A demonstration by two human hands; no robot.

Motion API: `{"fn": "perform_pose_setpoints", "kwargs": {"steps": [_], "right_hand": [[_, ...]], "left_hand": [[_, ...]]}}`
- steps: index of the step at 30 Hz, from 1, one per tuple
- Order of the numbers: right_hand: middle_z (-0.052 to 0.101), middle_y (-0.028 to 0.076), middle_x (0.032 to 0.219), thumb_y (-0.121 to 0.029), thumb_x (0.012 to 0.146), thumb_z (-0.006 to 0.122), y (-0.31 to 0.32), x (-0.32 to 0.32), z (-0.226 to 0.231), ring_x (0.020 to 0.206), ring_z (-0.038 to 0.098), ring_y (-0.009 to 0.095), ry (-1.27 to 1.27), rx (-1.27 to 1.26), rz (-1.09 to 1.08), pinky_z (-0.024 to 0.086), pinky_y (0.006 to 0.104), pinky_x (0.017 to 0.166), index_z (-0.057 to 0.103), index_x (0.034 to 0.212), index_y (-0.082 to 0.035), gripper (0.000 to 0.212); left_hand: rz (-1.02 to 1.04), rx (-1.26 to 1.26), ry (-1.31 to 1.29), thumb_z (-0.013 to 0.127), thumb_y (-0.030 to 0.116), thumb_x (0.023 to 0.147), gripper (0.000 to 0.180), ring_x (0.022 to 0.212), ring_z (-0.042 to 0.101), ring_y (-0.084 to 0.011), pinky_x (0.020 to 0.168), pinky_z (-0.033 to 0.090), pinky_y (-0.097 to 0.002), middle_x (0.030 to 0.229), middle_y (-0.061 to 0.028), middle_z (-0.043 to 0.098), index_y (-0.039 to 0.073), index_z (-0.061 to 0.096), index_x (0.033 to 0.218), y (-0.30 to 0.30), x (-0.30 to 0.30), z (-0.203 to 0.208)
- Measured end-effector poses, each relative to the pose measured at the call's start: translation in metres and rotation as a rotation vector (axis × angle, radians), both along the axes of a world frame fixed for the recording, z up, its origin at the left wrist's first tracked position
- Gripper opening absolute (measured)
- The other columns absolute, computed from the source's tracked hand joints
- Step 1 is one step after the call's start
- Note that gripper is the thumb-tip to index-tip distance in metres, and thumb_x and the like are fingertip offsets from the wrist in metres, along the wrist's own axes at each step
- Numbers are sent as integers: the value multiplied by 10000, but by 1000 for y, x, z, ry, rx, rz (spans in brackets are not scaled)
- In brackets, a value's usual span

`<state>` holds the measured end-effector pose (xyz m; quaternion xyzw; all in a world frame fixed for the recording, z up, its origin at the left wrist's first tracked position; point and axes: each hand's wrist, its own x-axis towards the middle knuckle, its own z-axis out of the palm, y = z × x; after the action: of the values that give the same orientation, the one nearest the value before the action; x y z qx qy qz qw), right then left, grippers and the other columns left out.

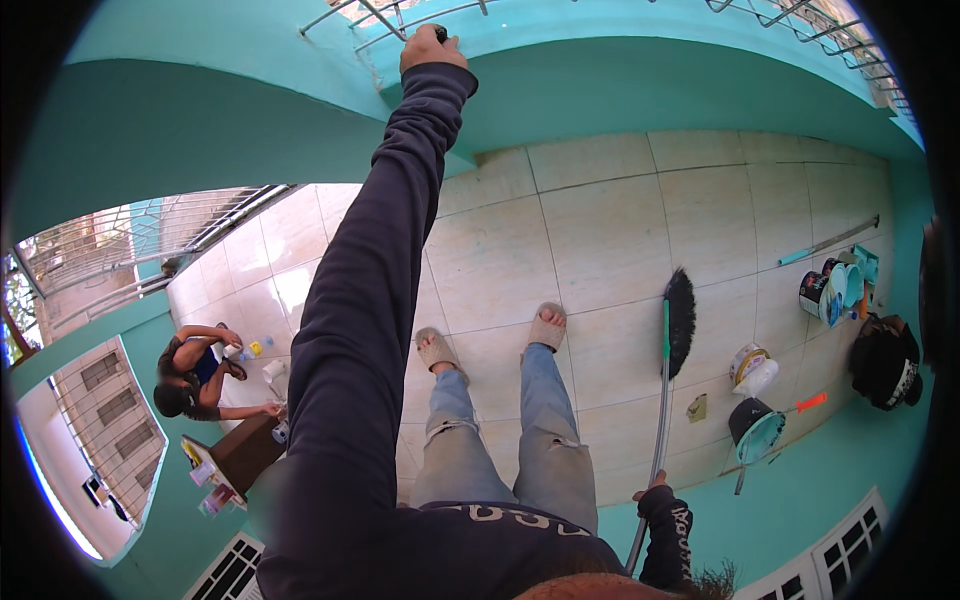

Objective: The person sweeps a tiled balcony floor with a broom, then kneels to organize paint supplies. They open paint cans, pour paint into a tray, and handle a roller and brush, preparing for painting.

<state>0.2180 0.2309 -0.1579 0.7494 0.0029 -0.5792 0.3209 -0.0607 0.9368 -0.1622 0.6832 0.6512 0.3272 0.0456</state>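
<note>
My left arm reaches up and far ahead, and my left hand point(430, 50) is closed at the turquoise wall by a metal grille point(385, 22). A small dark thing shows at its fingers, too little of it to name. Low on the right, my right hand point(654, 487) is wrapped round the grey handle of a broom point(680, 322). The broom slants away from me, its black bristles and green head over the tiles, right of my feet. Its upper end passes out of sight beside my body.
On the right are a teal-smeared bucket point(757, 430), a white tub point(752, 368), several paint containers point(830, 290), an orange-handled tool point(812, 402), a black bag point(885, 360) and a pole point(830, 240). At left, another person point(195, 372) crouches near a brown cabinet point(238, 452).
</note>
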Motion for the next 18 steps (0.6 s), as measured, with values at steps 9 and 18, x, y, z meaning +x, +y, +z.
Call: {"fn": "perform_pose_setpoints", "kwargs": {"steps": [9, 18], "right_hand": [[564, 247, 940, -62, 683, 630, -45, 22, -3, 568, 607, 310, -43, 289, 89, 507, 379, 446, 218, 1302, -39, 744], [505, 199, 1215, -64, 772, 568, 17, 91, 34, 1099, 511, 277, -351, 974, 113, 385, 299, 913, 252, 1383, -75, 688]], "left_hand": [[174, -62, -71, 666, 179, 724, 556, 645, 609, -327, 614, 474, -388, 684, -201, 609, 28, 471, 1222, -27, 9, 14], [6, -179, -446, 614, 174, 835, 206, 472, 449, -99, 473, 391, -233, 536, -45, 521, 10, 549, 730, -215, -29, -11]]}}
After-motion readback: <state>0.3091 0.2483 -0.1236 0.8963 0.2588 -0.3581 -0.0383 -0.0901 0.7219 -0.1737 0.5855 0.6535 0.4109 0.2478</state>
